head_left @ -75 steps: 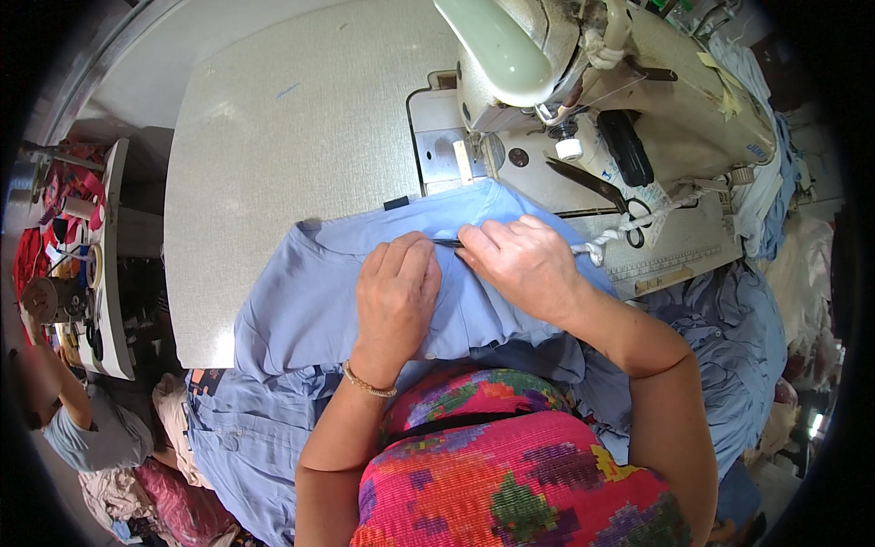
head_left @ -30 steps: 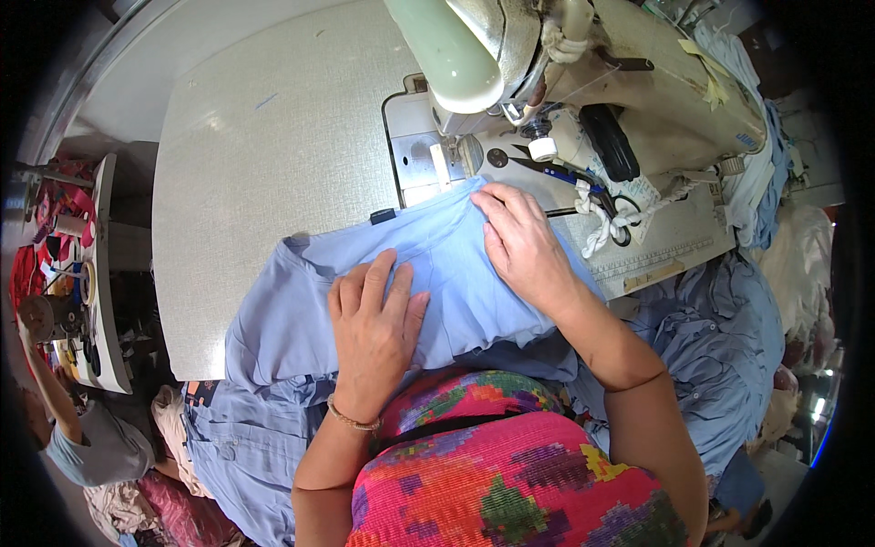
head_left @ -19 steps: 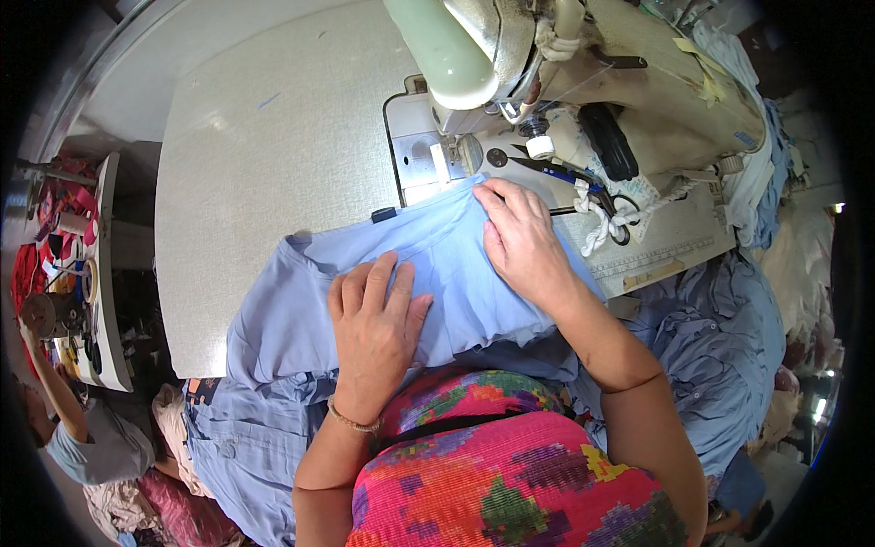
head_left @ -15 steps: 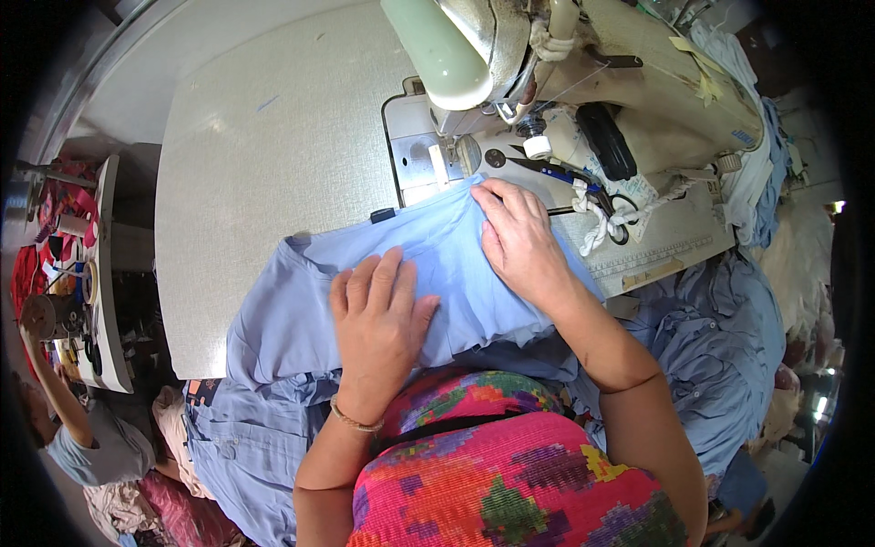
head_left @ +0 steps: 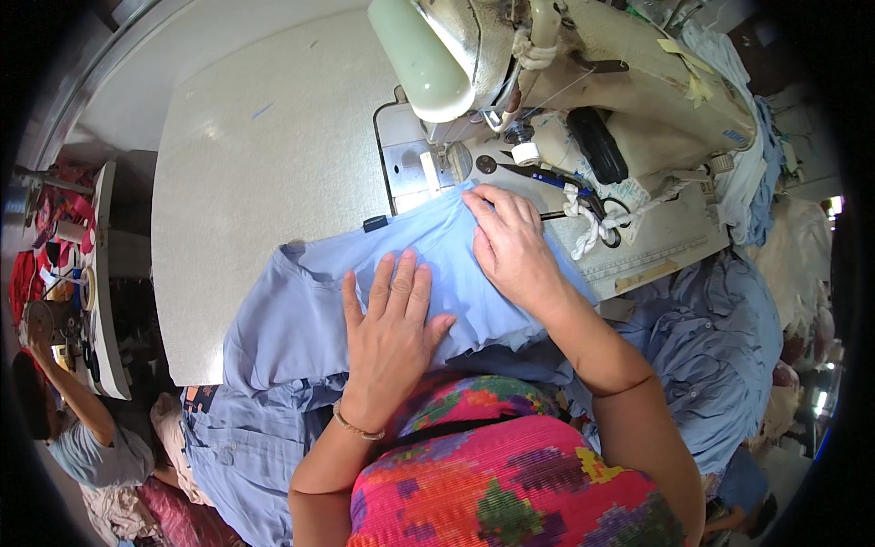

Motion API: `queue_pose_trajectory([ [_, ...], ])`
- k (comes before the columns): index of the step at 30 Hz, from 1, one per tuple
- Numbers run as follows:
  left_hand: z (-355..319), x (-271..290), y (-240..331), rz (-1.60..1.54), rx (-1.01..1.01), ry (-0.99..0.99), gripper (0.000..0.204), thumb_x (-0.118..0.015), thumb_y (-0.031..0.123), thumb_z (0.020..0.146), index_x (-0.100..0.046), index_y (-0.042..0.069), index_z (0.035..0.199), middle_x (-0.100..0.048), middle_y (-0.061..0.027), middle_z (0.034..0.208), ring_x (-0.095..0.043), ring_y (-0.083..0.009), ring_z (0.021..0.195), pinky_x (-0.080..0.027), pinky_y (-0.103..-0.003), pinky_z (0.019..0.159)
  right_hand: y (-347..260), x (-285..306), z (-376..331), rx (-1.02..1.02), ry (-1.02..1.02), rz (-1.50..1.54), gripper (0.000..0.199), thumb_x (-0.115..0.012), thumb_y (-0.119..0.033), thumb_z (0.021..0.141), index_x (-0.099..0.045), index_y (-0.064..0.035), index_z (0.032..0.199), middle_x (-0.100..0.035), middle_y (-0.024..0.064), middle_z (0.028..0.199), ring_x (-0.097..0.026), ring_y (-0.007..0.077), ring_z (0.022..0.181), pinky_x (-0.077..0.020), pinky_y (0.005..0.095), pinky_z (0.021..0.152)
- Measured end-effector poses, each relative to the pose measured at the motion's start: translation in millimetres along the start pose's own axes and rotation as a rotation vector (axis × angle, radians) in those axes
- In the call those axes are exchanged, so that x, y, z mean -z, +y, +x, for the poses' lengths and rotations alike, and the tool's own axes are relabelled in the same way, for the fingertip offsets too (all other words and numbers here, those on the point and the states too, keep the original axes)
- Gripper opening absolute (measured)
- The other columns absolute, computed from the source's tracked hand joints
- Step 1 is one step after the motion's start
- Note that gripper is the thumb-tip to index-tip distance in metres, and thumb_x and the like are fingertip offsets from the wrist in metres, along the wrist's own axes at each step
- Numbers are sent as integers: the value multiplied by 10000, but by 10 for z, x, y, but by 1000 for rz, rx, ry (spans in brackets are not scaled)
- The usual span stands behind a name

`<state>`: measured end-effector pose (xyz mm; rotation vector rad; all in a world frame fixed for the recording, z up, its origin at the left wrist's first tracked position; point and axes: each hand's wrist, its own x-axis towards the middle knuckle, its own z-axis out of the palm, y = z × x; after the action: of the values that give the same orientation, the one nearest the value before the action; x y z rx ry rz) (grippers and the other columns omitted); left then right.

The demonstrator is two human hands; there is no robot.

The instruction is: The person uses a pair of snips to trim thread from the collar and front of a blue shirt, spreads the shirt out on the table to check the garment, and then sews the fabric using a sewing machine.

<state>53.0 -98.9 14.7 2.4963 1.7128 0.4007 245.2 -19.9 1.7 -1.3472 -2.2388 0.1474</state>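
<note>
Light-blue garment lies across the near part of the counter, its lower side reaching the counter's front edge. Its far edge slants up to the right, with a small black tag on it, and ends at a corner just beside the metal plate of the sewing machine. Broad counter surface stretches to the left of the cloth and beyond it, giving room to move; on the right the space is tighter, with scissors, a knotted white cord and the machine's body close by. The left hand rests palm down on the middle of the garment, fingers extended and slightly spread, gripping nothing, with cloth to either side. The right hand lies over the garment's right part, fingers bent, fingertips at the far corner; whether they pinch the fabric or merely press it, I cannot tell.
</note>
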Motion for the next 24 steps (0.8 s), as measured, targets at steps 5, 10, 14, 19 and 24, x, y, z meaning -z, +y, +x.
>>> queue_pose_trajectory([
  [5,-19,-28,-2,-22,8,16,561,-456,487,953,-541,65,1313,-490,-120,1415,-407,-313,1337,-154,-589,1123,14,-10,5,-10,-7,7,430,-593,-83,809,-562,8,1229,-528,145,1231,-497,315,1140,-369,446,1010],
  [10,-22,-45,-14,-26,10,11,551,-461,481,955,-535,76,1322,-482,-120,1424,-397,-312,1348,-150,-587,1124,2,15,25,-39,0,51,414,-575,-40,826,-568,-9,1239,-541,155,1221,-501,339,1137,-387,436,998],
  [14,-22,-34,-10,-36,10,11,542,-465,472,957,-536,77,1322,-479,-120,1427,-397,-311,1351,-155,-593,1120,44,12,65,-41,36,92,314,-600,-58,838,-618,-8,1147,-585,147,1144,-541,331,1083,-417,425,954],
  [19,-23,-34,-15,-27,12,3,540,-461,472,958,-538,81,1322,-477,-118,1431,-396,-308,1353,-156,-600,1117,102,1,227,-46,89,191,172,-673,-105,824,-657,10,951,-630,147,979,-594,337,949,-474,404,843],
  [24,-21,-44,-13,-24,16,8,544,-447,481,960,-544,83,1319,-476,-116,1433,-398,-304,1352,-153,-599,1118,139,15,326,-82,45,209,154,-700,-116,806,-638,5,878,-623,131,915,-600,325,900,-480,397,792],
])
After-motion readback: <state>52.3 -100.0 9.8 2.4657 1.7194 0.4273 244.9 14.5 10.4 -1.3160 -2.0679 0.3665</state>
